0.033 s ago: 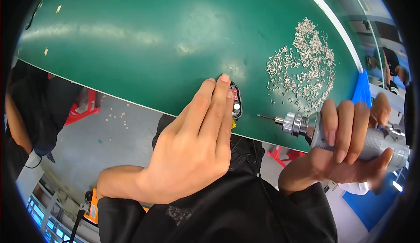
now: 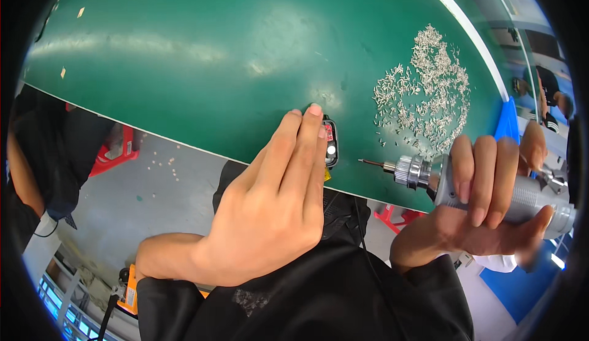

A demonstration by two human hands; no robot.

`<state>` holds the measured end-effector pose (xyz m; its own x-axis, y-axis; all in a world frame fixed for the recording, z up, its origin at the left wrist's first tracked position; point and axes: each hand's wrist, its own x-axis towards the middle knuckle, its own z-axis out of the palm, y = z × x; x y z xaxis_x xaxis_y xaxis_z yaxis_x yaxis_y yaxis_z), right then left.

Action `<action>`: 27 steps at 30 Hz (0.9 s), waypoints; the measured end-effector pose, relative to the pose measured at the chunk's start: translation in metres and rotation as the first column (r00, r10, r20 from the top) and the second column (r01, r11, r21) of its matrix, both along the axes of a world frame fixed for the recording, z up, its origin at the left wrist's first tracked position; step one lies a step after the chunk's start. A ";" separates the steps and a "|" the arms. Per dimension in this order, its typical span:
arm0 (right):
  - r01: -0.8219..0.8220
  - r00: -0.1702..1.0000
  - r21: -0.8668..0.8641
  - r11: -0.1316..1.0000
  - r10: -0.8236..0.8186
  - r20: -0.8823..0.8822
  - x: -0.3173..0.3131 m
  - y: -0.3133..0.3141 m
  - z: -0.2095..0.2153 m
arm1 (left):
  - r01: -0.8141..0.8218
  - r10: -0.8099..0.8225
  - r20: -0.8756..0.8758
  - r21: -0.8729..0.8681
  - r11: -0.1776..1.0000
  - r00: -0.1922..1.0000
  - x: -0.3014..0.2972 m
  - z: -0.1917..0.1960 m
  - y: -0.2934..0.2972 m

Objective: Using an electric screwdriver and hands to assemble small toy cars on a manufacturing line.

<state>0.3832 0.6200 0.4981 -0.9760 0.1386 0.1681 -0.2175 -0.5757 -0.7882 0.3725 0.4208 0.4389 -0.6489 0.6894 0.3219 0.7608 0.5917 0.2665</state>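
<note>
My left hand lies palm down at the table's near edge, its fingers extended close together. They hold a small black rounded case and cover its left side. Inside the case show a red part and a round white part; a yellow bit sticks out at its lower end. My left thumb is hidden. My right hand wraps round the grey body of a powered screwdriver with a silver collar. Its thin bit points left toward the case and stays apart from it, above the table.
Many small silver screws lie spread on the green table, right of the case. A white strip borders the table's right side, near a blue bin. Red stools stand below. Another person sits at the left.
</note>
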 end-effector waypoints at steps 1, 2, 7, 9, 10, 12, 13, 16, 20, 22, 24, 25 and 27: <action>-0.020 1.000 0.016 1.000 0.020 -0.003 -0.006 -0.001 0.000 | 0.000 0.000 0.004 0.004 1.000 1.000 0.001 -0.001 0.000; -0.002 1.000 0.016 1.000 0.002 -0.002 -0.010 -0.005 -0.001 | 0.002 -0.002 -0.013 0.017 1.000 1.000 0.002 -0.002 0.001; -0.062 0.998 0.132 0.989 0.060 0.019 -0.015 -0.001 -0.006 | 0.010 -0.009 -0.015 0.073 0.997 1.000 0.002 -0.006 0.003; -0.093 0.995 0.151 0.984 0.085 0.060 -0.015 0.000 -0.007 | 0.020 -0.016 -0.038 0.088 0.996 0.999 0.002 -0.008 0.004; -0.091 0.994 0.152 0.984 0.082 0.065 -0.015 0.000 -0.007 | 0.021 -0.018 -0.034 0.090 0.996 0.999 0.001 -0.009 0.005; -0.133 0.990 0.142 0.981 0.124 0.066 -0.018 -0.001 -0.010 | 0.014 -0.009 -0.048 0.112 0.994 0.999 0.002 -0.011 0.005; -0.132 0.990 0.142 0.981 0.123 0.070 -0.018 -0.001 -0.011 | 0.015 -0.010 -0.043 0.112 0.994 0.999 0.002 -0.011 0.005; -0.127 0.991 0.172 0.977 0.117 0.068 -0.019 -0.004 -0.014 | 0.014 -0.009 -0.042 0.120 0.993 0.999 0.002 -0.013 0.004; -0.103 0.993 0.178 0.979 0.093 0.068 -0.017 -0.003 -0.020 | 0.013 -0.008 -0.041 0.139 0.990 0.999 0.003 -0.014 0.002; -0.098 0.995 0.177 0.979 0.092 0.039 -0.016 -0.001 -0.021 | 0.013 -0.008 -0.038 0.147 0.989 0.999 0.003 -0.015 0.002; -0.137 0.990 0.201 0.970 0.127 0.063 -0.017 -0.003 -0.019 | 0.031 -0.025 -0.037 0.158 0.987 0.999 0.003 -0.016 0.000; -0.137 0.990 0.204 0.969 0.126 0.062 -0.018 -0.004 -0.020 | 0.031 -0.025 -0.038 0.160 0.987 0.999 0.004 -0.017 0.000; -0.227 0.974 0.235 0.945 0.224 0.037 -0.023 -0.005 -0.022 | 0.052 -0.050 -0.016 0.187 0.981 0.999 0.002 -0.019 -0.002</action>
<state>0.3601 0.6146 0.4765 -0.9790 -0.1276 0.1593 -0.0950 -0.4058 -0.9090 0.3749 0.4188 0.4201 -0.6100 0.6484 0.4555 0.7923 0.4925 0.3600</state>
